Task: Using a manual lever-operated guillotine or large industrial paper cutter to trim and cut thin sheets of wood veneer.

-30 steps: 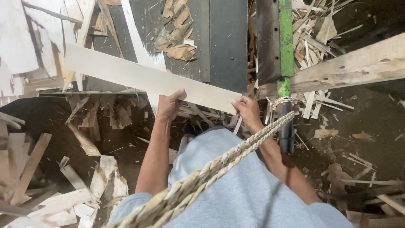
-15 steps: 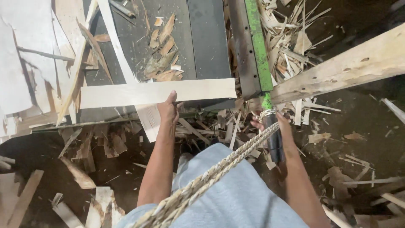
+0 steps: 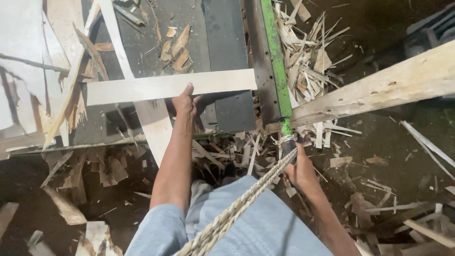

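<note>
Two hands busy | my left hand presses pale veneer strip, mid-frame | my right hand now grips green lever handle, lower centre | strip has shifted level.

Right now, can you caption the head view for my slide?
Left hand presses a pale thin wood strip on the dark machine bed; right hand grips the green lever's handle.
</note>
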